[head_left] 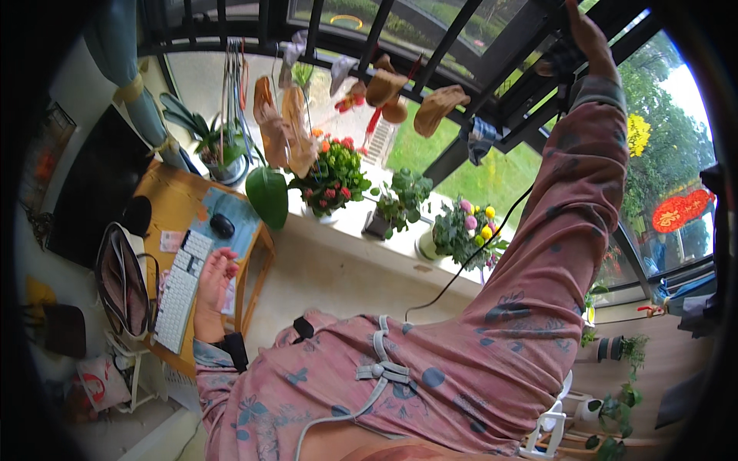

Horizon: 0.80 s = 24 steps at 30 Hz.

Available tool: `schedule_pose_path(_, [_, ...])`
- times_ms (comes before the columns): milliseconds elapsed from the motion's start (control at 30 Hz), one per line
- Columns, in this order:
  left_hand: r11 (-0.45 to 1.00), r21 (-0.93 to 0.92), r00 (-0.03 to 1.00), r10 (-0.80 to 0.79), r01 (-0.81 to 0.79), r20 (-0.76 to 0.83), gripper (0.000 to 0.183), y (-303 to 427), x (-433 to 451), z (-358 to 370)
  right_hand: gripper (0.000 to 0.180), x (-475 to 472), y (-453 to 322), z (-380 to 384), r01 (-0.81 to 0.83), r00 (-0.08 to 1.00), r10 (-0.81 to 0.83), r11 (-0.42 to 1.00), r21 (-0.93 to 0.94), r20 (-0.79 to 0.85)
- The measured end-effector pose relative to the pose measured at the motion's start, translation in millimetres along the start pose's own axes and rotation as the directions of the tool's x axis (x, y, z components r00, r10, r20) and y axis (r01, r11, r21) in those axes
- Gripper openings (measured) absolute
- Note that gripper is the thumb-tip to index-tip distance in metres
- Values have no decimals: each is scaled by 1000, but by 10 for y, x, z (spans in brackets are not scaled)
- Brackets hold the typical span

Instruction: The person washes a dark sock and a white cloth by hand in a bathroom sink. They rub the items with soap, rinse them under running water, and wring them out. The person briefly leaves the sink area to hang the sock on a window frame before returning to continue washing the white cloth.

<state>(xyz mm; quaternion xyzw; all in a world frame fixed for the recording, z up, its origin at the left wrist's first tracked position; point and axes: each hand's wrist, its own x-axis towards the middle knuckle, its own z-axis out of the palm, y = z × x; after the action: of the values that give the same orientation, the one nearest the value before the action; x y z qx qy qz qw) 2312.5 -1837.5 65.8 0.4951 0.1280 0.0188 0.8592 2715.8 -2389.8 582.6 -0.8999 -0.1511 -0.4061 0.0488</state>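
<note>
My right arm stretches up to the top right, where my right hand (594,43) is raised by the dark window bars (450,40); its fingertips run to the picture's edge, so its hold is unclear. My left hand (216,279) hangs over the right side of a white keyboard (181,288), fingers loosely curled with nothing seen between them. Beige socks (441,109), a checked cloth (483,138), grey socks (294,55) and tan stockings (297,127) hang along the bars.
On the sill stand potted flowers (331,184), a leafy plant (403,196) and a pot of pompom flowers (467,230). A wooden desk (173,190) bears a black mouse (222,226) and an open bag (124,282). A black cable (461,268) crosses before the sill.
</note>
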Motion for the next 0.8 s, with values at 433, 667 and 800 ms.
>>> schedule_pose_path(433, [995,6,947,101,-104,-304,19,122,-1117,-516,16,-1932,-1758,708,357,702,-88,902,242,-707])
schedule_pose_path(667, [961,83,696,250,-265,-674,18,254,-3260,-1404,19,-4700,-4788,1838,63,765,-419,804,591,489])
schedule_pose_path(800, [899,107,407,295,-425,-864,17,57,-5031,-2004,18,-5807,-6872,944,-32,509,-791,376,926,339])
